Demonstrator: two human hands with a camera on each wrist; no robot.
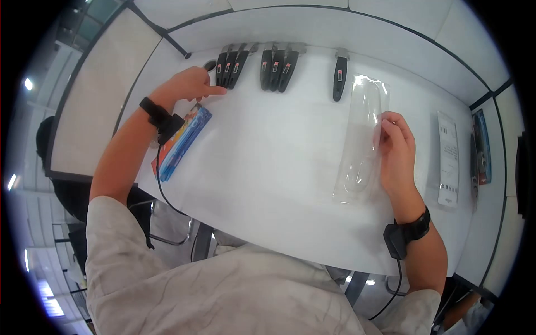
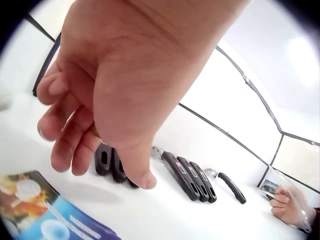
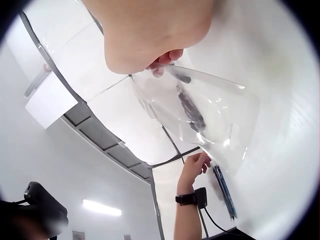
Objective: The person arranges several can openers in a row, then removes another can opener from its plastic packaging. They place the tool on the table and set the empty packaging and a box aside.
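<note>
My right hand [image 1: 397, 146] pinches the edge of a clear plastic blister shell [image 1: 357, 145], which looks empty; the right wrist view shows the shell [image 3: 220, 110] hanging from the fingers. My left hand [image 1: 190, 85] is near the left group of black-handled tools [image 1: 227, 68], over the table; in the left wrist view that hand [image 2: 110, 85] has its fingers loosely bent, thumb extended, with nothing held. A second group of black-handled tools [image 1: 276, 70] lies at the back middle, and a single one [image 1: 339, 77] lies left of the shell.
A stack of colourful printed cards [image 1: 187, 142] lies below my left hand. On the right are a white printed card [image 1: 448, 159] and a packaged item [image 1: 481, 148] by the side wall. White panels [image 1: 312, 28] enclose the back and sides.
</note>
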